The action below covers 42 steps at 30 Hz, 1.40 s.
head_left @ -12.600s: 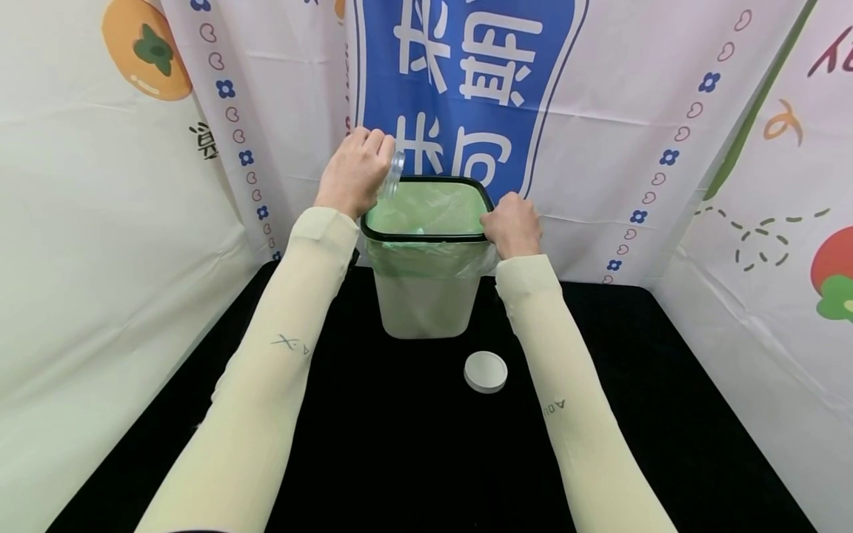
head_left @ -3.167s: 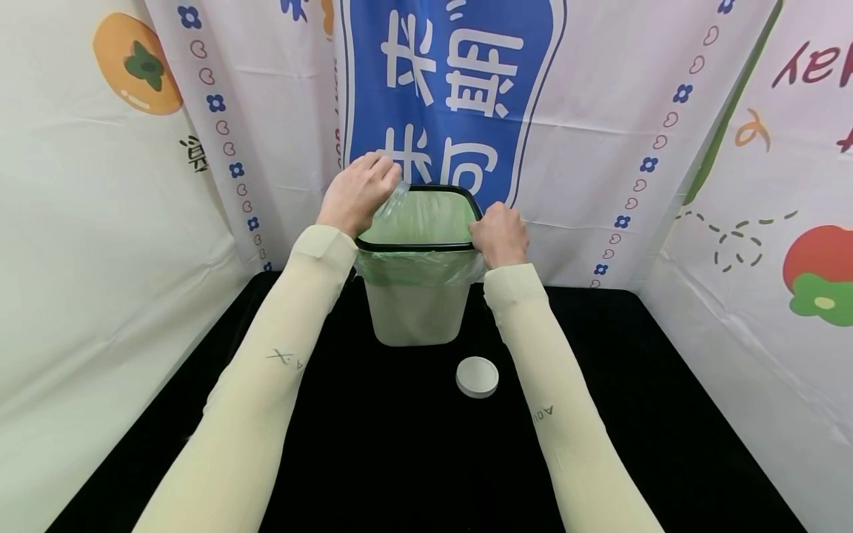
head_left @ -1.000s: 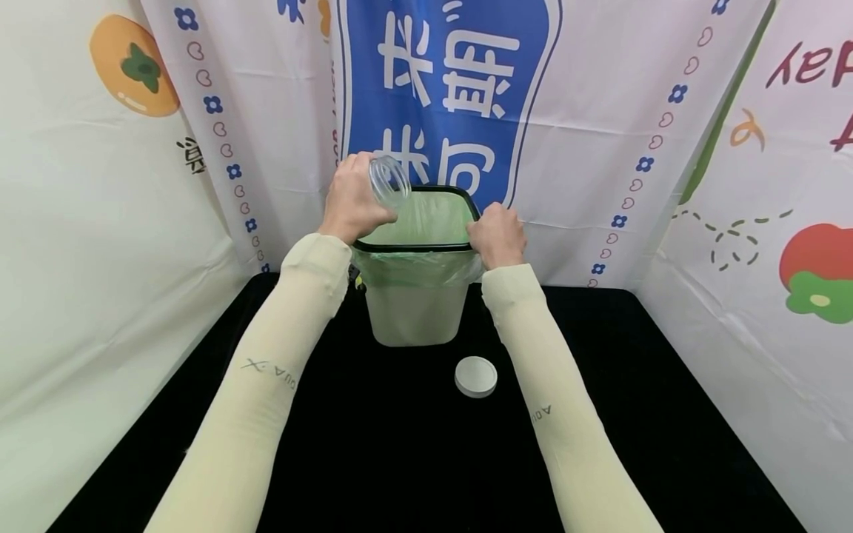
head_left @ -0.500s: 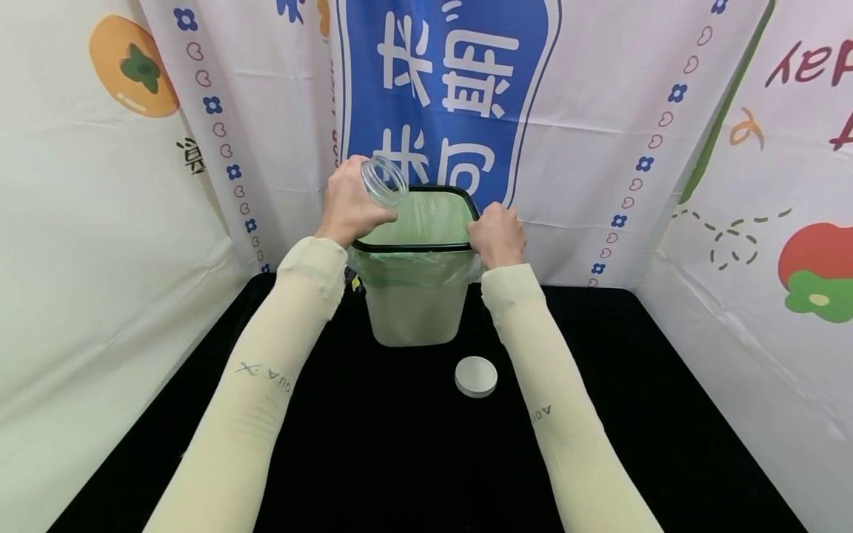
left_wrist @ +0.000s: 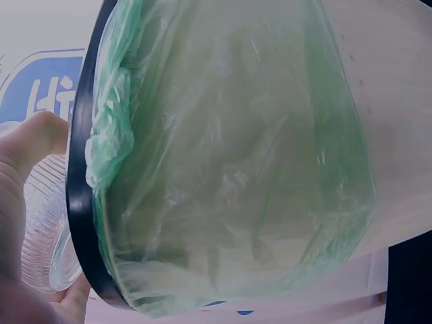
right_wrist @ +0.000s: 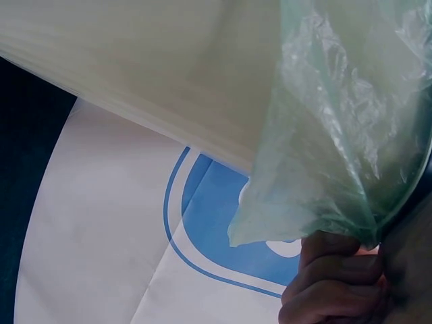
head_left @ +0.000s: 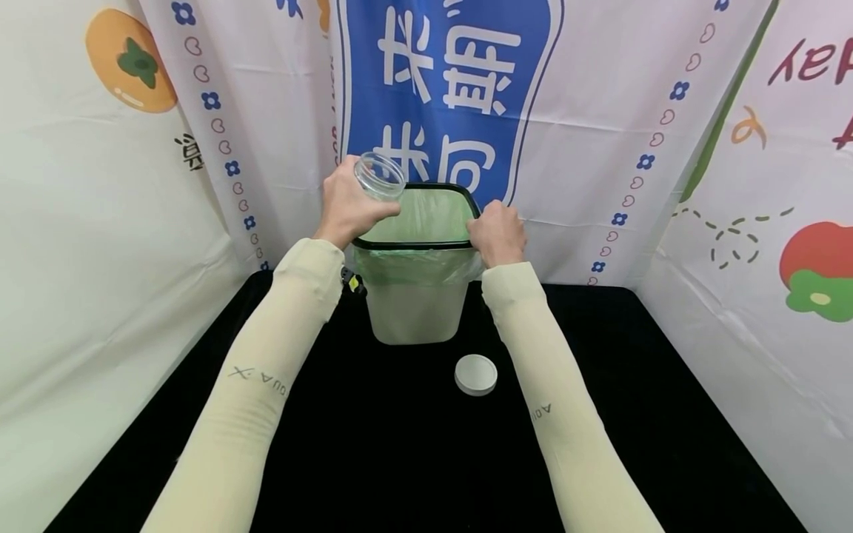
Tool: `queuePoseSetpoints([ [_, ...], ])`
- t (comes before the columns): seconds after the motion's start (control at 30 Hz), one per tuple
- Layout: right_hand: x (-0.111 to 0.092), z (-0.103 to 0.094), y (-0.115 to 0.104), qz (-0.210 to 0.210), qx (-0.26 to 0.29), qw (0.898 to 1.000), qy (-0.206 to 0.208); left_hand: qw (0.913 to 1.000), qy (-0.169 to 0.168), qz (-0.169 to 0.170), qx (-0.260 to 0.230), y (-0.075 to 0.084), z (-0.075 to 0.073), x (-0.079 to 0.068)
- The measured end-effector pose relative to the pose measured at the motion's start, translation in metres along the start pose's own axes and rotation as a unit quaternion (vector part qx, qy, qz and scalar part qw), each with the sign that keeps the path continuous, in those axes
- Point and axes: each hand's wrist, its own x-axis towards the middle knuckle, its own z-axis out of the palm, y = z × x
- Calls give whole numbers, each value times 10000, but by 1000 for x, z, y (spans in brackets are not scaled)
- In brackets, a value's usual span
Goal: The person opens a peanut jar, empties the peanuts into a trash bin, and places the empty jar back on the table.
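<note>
My left hand grips a clear ribbed jar above the left rim of a trash bin. The jar's mouth is tilted up toward the head camera and looks empty. In the left wrist view the jar sits between thumb and fingers, just outside the black rim. A thin green bag lines the bin and folds out over its top. My right hand holds the rim's right side; in the right wrist view its curled fingers are at the bag's edge.
A white round lid lies on the black tabletop in front of the bin. A small black and yellow thing shows between the left cuff and the bin. A printed curtain hangs close behind the bin.
The left hand has turned the jar from mouth-down over the bin to mouth-up, and moved it slightly left. The right hand keeps its hold on the rim.
</note>
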Motion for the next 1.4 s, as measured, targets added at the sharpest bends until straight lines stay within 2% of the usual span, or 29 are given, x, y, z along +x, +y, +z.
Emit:
queuePoseSetpoints([
  [0.5, 2, 2, 0, 17, 7, 10000, 71, 9982, 35, -524, -284, 4, -3, -6],
  [0.97, -2, 4, -6, 76, -193, 9993, 305, 9975, -40, -527, -467, 7, -4, -11],
  [1.4, 1, 5, -9, 173, -277, 9989, 332, 9975, -64, -471, -517, 12, -5, -14],
])
